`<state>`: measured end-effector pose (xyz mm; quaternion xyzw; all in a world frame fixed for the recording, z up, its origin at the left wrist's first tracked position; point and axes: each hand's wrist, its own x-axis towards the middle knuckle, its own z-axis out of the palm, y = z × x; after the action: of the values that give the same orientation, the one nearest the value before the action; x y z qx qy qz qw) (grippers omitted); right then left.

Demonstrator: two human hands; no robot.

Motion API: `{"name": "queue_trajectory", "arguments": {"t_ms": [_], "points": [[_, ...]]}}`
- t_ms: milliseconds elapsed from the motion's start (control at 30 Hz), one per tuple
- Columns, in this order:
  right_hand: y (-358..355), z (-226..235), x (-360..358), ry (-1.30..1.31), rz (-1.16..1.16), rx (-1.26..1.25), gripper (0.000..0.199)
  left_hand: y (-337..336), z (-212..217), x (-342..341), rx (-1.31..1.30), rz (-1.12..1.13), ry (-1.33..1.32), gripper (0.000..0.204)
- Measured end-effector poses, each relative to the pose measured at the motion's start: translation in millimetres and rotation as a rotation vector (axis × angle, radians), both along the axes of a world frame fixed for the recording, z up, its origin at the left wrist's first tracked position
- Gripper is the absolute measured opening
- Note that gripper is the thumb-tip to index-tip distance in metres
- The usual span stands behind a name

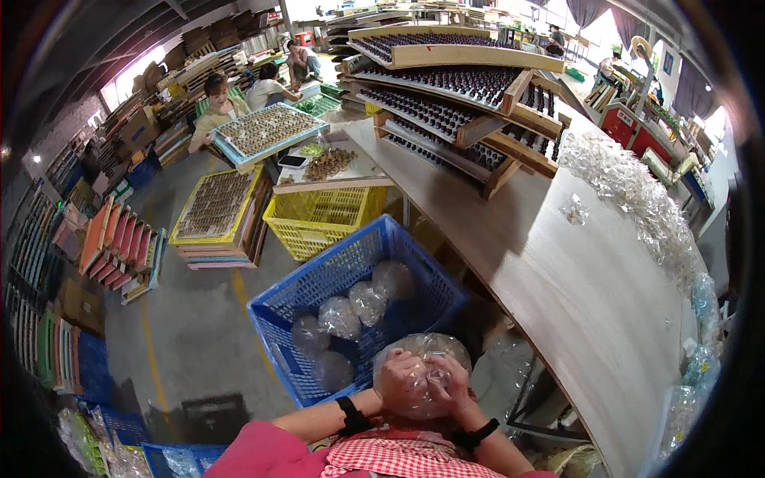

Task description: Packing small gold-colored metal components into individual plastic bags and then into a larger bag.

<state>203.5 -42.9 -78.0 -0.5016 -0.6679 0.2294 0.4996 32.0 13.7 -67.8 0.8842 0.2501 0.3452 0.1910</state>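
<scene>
Long pale wooden table (590,295), running diagonally. Bore tiered wooden racks (470,103) of small dark bottles at far end, heap of clear plastic bags (637,199) along right edge, one stray bag (575,211) mid-surface. Blue crate (358,263) stood on grey floor (191,334) alongside.

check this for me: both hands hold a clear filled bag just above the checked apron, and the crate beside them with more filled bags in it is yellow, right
Not quite. In the head view the crate holding the other filled bags is blue; the yellow crate stands farther off. The left hand and right hand do hold a clear filled bag above the checked apron.
</scene>
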Motion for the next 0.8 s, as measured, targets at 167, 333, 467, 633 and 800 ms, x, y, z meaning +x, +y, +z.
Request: {"name": "queue_trajectory", "arguments": {"t_ms": [167, 333, 467, 633, 800], "points": [[-2, 22, 6, 0.089, 0.015, -0.118, 0.035, 9, 9, 0, -0.182, -0.009, -0.307, 0.018], [-19, 122, 1, 0.438, 0.192, -0.155, 0.013, -3, 95, -16, -1.108, -0.307, -0.802, 0.042], [-43, 138, -8, 1.587, 0.512, -0.307, 0.033, -22, 112, -32, -1.418, -0.9, -0.828, 0.065], [-45, 148, -11, 1.363, 0.311, -0.45, 0.026, -34, 122, -18, -1.251, -0.742, -0.424, 0.083], [-51, 131, -14, 0.672, 0.155, -0.452, 0.021, -48, 104, -11, -1.215, -0.365, -0.243, 0.075]]}}
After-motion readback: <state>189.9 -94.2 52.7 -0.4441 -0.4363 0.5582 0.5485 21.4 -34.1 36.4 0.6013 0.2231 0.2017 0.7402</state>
